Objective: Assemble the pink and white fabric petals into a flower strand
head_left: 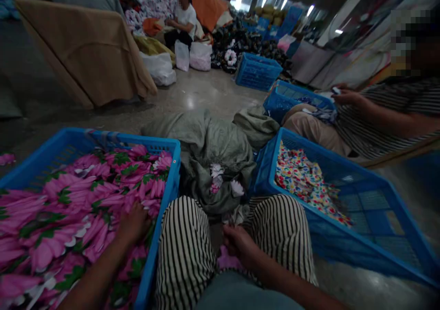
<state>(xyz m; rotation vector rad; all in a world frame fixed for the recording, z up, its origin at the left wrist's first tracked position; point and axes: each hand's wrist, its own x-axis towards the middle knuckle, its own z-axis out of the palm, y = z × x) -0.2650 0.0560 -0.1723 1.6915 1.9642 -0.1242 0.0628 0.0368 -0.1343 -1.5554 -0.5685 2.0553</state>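
Note:
On the left, a blue crate is heaped with pink petal-shaped cloth pieces that have green leafy tops. My left hand reaches into this heap near the crate's right wall, its fingertips lost among the pieces. Between my knees is my right hand, its fingers closed together. A greyish crumpled bit shows just beyond those fingers, and a pink cloth piece shows below the hand; what it grips is unclear. Pale pink and white pieces lie on the grey-green sack in front of me.
A second blue crate at right holds colourful patterned cloth pieces. Beside it sits a person in a striped top. More blue crates, white bags, and another seated person are farther back. A brown cloth-covered seat stands at left.

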